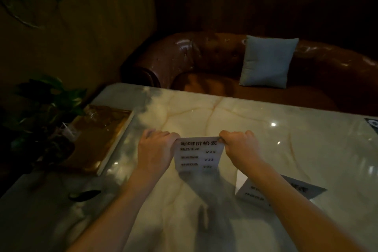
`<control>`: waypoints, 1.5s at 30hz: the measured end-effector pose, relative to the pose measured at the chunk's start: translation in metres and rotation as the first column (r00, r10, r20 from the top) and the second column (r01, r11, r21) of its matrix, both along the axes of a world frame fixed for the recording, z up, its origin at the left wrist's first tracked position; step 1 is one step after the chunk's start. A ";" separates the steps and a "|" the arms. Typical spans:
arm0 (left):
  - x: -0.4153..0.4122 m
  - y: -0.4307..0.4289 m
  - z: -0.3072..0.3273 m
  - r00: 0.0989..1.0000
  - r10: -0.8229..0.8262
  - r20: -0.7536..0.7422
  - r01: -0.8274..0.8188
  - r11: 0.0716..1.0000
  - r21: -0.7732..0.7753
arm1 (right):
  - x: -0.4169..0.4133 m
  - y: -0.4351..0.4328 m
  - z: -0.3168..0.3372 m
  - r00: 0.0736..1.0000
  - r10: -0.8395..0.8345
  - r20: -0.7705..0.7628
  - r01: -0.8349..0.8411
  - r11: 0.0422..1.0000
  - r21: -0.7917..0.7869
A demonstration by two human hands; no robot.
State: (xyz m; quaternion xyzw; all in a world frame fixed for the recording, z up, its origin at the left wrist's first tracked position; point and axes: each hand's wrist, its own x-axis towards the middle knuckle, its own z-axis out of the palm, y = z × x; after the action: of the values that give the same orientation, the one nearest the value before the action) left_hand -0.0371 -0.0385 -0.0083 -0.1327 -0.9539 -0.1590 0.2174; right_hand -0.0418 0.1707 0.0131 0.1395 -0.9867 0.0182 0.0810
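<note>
Both hands' fingers, left hand (154, 149) and right hand (241, 147), pinch price card (197, 154) top corners over marble surface (255, 129); second card (255, 192) near right, book (102, 135) left, cushion (268, 61) far

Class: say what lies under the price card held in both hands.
Under the card only the marble table and a dark shadow show. The part of it behind the card is hidden.

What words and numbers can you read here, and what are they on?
"咖啡价格表": heading of the price card pinched by the left hand and right hand.
"精品手冲", "¥28": its first row.
Lower two rows: names blurred; prices maybe "¥22", "¥32".
Second card on the marble table: too blurred to read.
</note>
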 end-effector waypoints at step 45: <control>0.044 -0.096 -0.021 0.879 0.476 0.019 -0.457 0.830 0.320 | -0.124 -0.193 -0.019 0.841 0.534 0.083 -0.503 0.829 -0.244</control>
State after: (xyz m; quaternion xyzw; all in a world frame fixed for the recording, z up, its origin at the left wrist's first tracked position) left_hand 0.0065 -0.1344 -0.0298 0.1354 -0.9124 -0.2468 0.2971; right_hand -0.1655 -0.0226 -0.0059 0.3914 -0.9069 0.1552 0.0143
